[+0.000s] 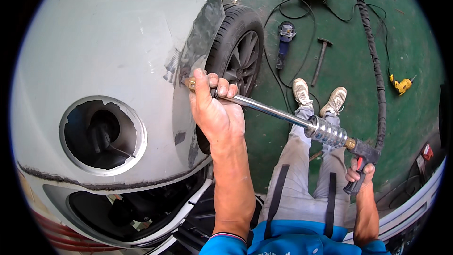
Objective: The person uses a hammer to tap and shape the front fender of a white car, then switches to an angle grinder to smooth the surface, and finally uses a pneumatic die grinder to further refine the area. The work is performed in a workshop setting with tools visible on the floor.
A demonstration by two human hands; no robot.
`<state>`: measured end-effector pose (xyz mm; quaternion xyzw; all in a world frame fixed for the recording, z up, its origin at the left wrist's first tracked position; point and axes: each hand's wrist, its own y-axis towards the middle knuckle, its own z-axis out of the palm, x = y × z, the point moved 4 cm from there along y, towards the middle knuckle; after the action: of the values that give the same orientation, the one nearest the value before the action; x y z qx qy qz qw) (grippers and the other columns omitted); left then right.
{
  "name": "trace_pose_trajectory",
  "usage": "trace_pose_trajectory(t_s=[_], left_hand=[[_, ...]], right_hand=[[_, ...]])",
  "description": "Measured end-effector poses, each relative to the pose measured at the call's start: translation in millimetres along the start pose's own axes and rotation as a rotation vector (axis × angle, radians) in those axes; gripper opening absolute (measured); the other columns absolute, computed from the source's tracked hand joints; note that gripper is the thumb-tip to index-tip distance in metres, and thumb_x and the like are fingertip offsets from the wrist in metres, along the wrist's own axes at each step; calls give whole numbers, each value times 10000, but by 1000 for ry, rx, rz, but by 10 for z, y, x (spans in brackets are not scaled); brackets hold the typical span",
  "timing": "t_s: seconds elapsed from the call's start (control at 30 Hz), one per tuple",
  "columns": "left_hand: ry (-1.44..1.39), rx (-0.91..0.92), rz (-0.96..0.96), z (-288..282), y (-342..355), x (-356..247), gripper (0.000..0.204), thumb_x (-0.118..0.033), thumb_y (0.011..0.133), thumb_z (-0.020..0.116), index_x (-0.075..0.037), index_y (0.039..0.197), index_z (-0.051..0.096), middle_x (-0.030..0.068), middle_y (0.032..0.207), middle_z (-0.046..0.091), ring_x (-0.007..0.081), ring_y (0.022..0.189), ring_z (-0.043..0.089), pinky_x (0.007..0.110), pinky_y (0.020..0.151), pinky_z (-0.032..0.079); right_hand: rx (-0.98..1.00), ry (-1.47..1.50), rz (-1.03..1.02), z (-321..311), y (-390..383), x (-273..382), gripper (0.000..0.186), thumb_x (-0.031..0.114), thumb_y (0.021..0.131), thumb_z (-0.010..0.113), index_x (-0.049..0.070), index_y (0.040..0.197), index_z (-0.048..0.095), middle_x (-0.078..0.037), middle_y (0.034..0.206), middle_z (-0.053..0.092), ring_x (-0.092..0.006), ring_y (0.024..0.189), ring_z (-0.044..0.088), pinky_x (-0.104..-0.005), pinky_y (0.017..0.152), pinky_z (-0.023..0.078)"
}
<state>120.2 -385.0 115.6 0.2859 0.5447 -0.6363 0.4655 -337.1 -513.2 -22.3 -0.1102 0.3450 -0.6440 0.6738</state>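
Observation:
My left hand (pixel 214 108) grips the front end of a long chrome rod tool (pixel 273 111), its brass tip pressed against the sanded edge of a pale car fender (pixel 141 47). My right hand (pixel 359 172) holds the tool's dark pistol handle (pixel 361 158), a finger on its red trigger. A ribbed metal weight (pixel 328 132) sits on the rod just ahead of the handle. The fender's bare grey patch (pixel 203 28) lies right above my left hand, beside the front wheel (pixel 238 49).
An empty round headlight hole (pixel 101 134) gapes in the car's front. On the green floor lie an angle grinder (pixel 284 42), a hammer (pixel 321 59), a yellow drill (pixel 401 85), cables and a thick black hose (pixel 375 56). My feet (pixel 318 97) stand by the wheel.

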Motion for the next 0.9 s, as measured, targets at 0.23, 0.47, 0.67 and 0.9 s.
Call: trace_pose_trajectory(t_s=[0.23,0.47,0.67,0.9], left_hand=[[-24,31,-15,-30,17,-5,218,-279,1019,627,-102,997,500,-4,829,462,95,663,430,271,612,369],[-47,3,16,-30,-66,26,232,-268,1026,612,-61,1114,557,39,912,550,134,747,499,276,663,441],[257,138,-380,18,-1157,1328,258,-280,999,618,-24,1013,593,113,966,643,214,878,641,418,879,532],[6,102,-495,129,-1216,1403,223,-246,997,619,-26,968,594,88,797,638,231,778,635,433,864,526]], right_hand=[[1,-69,-28,-28,-39,-15,408,216,680,666,-89,951,645,-122,731,618,-201,561,546,-380,606,490],[-66,-118,-49,59,-51,-47,467,206,630,695,-123,958,644,-145,713,623,-225,539,573,-392,577,512],[-72,-89,-14,9,69,-11,536,192,591,715,-157,993,646,-180,816,684,-241,533,591,-407,567,521],[-82,-82,-43,-39,11,44,513,195,596,702,-146,975,649,-184,823,676,-241,511,579,-405,558,517]])
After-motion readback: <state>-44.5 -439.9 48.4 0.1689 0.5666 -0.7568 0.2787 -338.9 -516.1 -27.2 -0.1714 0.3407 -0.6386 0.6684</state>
